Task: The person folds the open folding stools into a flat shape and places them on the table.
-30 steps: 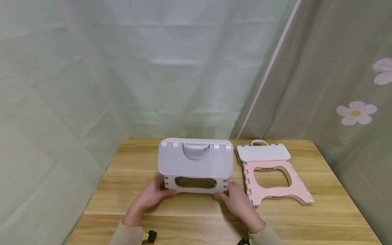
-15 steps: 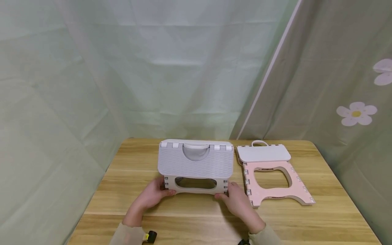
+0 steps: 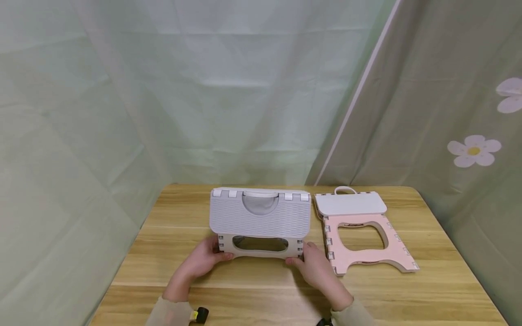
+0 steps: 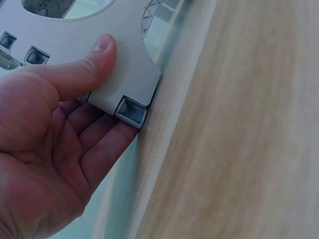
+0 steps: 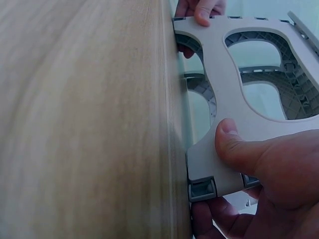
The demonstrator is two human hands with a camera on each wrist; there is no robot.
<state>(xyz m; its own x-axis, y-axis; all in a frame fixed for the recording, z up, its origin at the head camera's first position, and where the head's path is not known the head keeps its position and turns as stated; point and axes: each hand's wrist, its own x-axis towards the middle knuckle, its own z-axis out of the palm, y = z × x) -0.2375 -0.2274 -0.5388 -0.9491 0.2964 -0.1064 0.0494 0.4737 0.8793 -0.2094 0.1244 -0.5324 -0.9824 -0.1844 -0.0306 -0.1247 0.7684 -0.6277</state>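
A light grey folding stool (image 3: 261, 219) with a woven-textured top and a carry handle stands upright on the table, its top slanting down toward me. The right wrist view shows its front leg panel (image 5: 227, 84) with a second leg frame (image 5: 274, 79) behind it, apart. My left hand (image 3: 202, 256) grips the lower left leg, its thumb (image 4: 102, 55) on the front face and the other fingers behind the edge. On the lower right leg, my right hand (image 3: 315, 265) holds on the same way, thumb (image 5: 232, 142) in front.
A pink folding stool (image 3: 332, 253) with a white top and loop handle lies folded flat at the right, close beside my right hand. The wooden table (image 3: 261, 299) meets a pale green curtain (image 3: 244, 113) at the back.
The grey stool's top edge has come down slightly and its top shows a little less of the far part. Both hands stay on the legs in the same places.
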